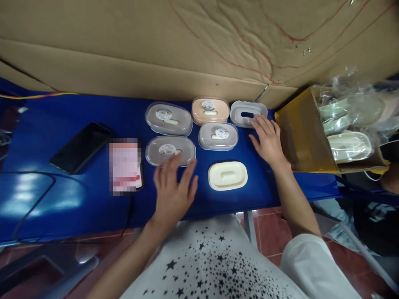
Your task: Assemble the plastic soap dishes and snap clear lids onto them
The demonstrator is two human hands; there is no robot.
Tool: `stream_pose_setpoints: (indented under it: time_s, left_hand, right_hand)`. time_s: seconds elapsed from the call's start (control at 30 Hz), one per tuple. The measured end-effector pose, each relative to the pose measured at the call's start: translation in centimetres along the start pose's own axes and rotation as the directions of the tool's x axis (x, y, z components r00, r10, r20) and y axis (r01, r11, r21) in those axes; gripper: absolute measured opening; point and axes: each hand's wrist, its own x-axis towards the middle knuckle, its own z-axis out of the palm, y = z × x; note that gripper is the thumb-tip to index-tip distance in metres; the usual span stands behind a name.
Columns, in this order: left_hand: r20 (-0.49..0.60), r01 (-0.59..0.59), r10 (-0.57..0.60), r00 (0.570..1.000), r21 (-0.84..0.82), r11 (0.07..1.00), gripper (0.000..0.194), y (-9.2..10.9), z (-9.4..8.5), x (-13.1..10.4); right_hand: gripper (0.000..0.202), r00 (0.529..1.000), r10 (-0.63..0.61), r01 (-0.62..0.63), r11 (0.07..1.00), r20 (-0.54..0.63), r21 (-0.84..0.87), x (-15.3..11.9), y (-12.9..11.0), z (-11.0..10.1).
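Note:
My left hand, fingers spread, is over the near edge of a grey oval lidded box with a round label. Fingers of my right hand reach to the near edge of a grey oval piece with a dark slot; they are apart, and whether they touch it I cannot tell. Between my hands lies a cream oval piece with a raised middle bar. Behind it sits another labelled grey box. Farther back are a labelled grey box and a peach box.
A cardboard box on the right holds green and cream pieces in clear plastic. At left lie a dark phone and a second, blurred-out device with a cable. A cardboard wall stands along the back; part of a person shows at far right.

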Motion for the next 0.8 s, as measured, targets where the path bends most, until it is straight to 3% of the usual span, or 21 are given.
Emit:
stream_pose_setpoints:
  time_s: [0.07,0.13,0.2,0.3,0.4,0.5,0.57,0.63,0.7,0.8]
  left_hand:
    - [0.117,-0.192,0.198,0.973,-0.062,0.979,0.065,1.3,0.6,-0.2]
    - [0.215,-0.314,0.329,0.92,-0.1,0.944,0.047,2.1,1.1,-0.2]
    - [0.258,-0.332,0.347,0.902,-0.101,0.938,0.029,2.2,1.3,-0.2]
    - [0.265,-0.291,0.308,0.914,-0.102,0.951,0.013,1.2,1.2,-0.2]
    - [0.256,-0.288,0.317,0.913,-0.144,0.947,0.005,-0.1,0.7,-0.4]
    - [0.25,-0.3,0.345,0.904,-0.201,0.932,0.007,-1.0,0.4,-0.7]
    - [0.253,-0.285,0.339,0.906,-0.229,0.931,0.01,-1.1,0.3,-1.0]
    - [0.258,-0.25,0.313,0.914,-0.251,0.935,0.013,-1.1,0.2,-1.2]
    - [0.259,-0.207,0.275,0.926,-0.262,0.943,0.02,-1.1,0.3,-1.5]
    - [0.266,-0.127,0.204,0.942,-0.279,0.952,0.042,-1.0,0.6,-1.9]
  right_hand:
    - [0.033,1.0,-0.006,0.006,1.0,-0.007,-0.015,1.2,1.1,0.1]
    - [0.028,0.997,0.007,-0.005,1.0,-0.075,0.021,0.5,1.0,-0.5]
    - [0.028,0.983,0.079,-0.061,0.992,-0.164,0.113,-2.0,0.3,-1.5]
    - [0.033,0.935,0.297,-0.22,0.916,-0.196,0.337,-6.9,-0.4,-2.8]
    - [0.039,0.878,0.462,-0.362,0.812,-0.126,0.458,-10.2,-0.2,-2.5]
    - [0.048,0.841,0.54,-0.458,0.741,-0.029,0.491,-10.9,0.2,-1.2]
    - [0.05,0.853,0.52,-0.443,0.765,-0.041,0.468,-10.6,0.3,-0.8]
    - [0.051,0.915,0.398,-0.345,0.855,-0.064,0.386,-10.4,0.1,-0.8]
    - [0.061,0.973,0.229,-0.225,0.933,0.019,0.282,-10.4,-0.3,-1.1]
    - [0.076,0.982,0.076,-0.109,0.975,0.171,0.193,-10.7,-0.8,-1.3]
